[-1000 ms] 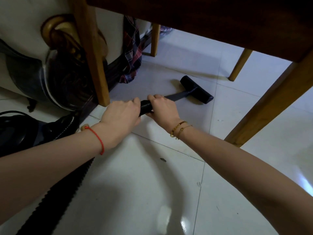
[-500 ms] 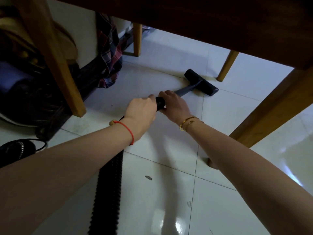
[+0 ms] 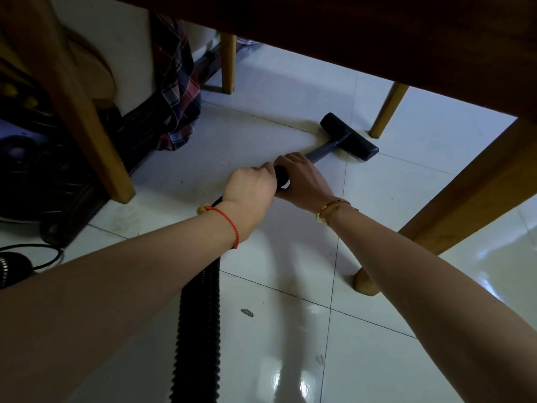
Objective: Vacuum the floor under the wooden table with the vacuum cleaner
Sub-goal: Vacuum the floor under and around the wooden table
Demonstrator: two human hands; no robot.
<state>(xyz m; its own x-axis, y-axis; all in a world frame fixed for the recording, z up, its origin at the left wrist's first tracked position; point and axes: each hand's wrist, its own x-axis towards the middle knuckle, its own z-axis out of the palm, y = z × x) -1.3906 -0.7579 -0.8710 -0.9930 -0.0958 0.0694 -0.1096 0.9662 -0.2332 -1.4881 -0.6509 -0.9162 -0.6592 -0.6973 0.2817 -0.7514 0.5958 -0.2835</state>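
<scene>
I see the vacuum nozzle (image 3: 350, 137) flat on the white tile floor (image 3: 392, 359) under the wooden table (image 3: 363, 39), just ahead of both hands, near the far-right leg. R hand (image 3: 305, 178) grips the wand (image 3: 321, 152); L hand (image 3: 250, 190) right behind, wrapped round the ribbed hose (image 3: 199, 330) end. Plaid cloth (image 3: 178, 91) hangs at left.

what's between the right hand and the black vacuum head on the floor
Only the vacuum's grey tube, running from the right hand up to the vacuum head. The white tiles beside that stretch look bare in the head view.
</scene>
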